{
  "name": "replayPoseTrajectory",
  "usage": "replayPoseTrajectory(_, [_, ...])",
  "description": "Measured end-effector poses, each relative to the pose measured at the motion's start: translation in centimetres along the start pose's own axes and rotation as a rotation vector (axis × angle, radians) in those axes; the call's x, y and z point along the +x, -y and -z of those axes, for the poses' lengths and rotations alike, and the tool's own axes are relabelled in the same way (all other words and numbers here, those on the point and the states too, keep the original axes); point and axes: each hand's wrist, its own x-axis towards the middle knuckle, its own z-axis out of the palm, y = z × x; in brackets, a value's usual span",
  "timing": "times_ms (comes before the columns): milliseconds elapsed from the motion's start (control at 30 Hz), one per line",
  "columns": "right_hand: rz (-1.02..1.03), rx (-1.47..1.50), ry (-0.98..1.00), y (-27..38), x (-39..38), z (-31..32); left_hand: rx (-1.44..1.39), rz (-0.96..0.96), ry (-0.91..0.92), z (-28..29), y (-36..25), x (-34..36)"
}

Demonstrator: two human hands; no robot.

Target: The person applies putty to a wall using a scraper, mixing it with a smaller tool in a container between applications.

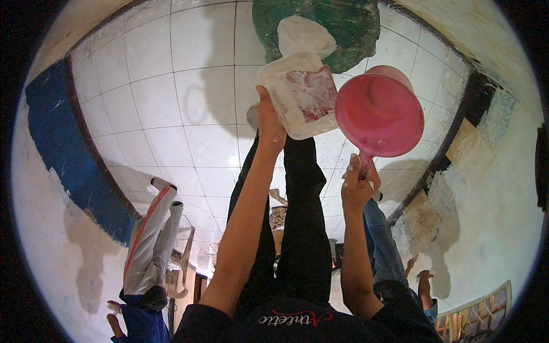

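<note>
My left hand [270, 117] grips the left side of a whitish, powder-smeared square plastic container [274, 80], which has a flat red piece [319, 91] in it. My right hand [360, 177] is closed round the handle of a pink plastic dipper [377, 120], with white smears on my fingers. The dipper is held just right of the container. Beyond the container a white plastic bag [306, 34] lies on a round green board [357, 23] on the tiled floor.
White tiled floor [154, 97] meets walls with a dark blue band [51, 120] at left and patchy panels [469, 143] at right. A person in grey striped trousers [148, 228] is at lower left, another in jeans [380, 240] at lower right.
</note>
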Motion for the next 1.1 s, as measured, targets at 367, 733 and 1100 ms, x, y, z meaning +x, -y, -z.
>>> replayPoseTrajectory(367, [-0.007,-0.053,-0.041,0.3,-0.5,-0.4,0.001,0.042,0.002,-0.2,0.1,-0.2])
replayPoseTrajectory(733, [-0.022,-0.032,-0.048,0.6,-0.8,-1.0,0.018,0.001,0.017,0.1,-0.2,0.0])
replayPoseTrajectory(1100, [0.101,-0.146,-0.073,0.4,-0.6,-1.4,0.019,0.026,-0.007,-0.1,-0.9,0.1])
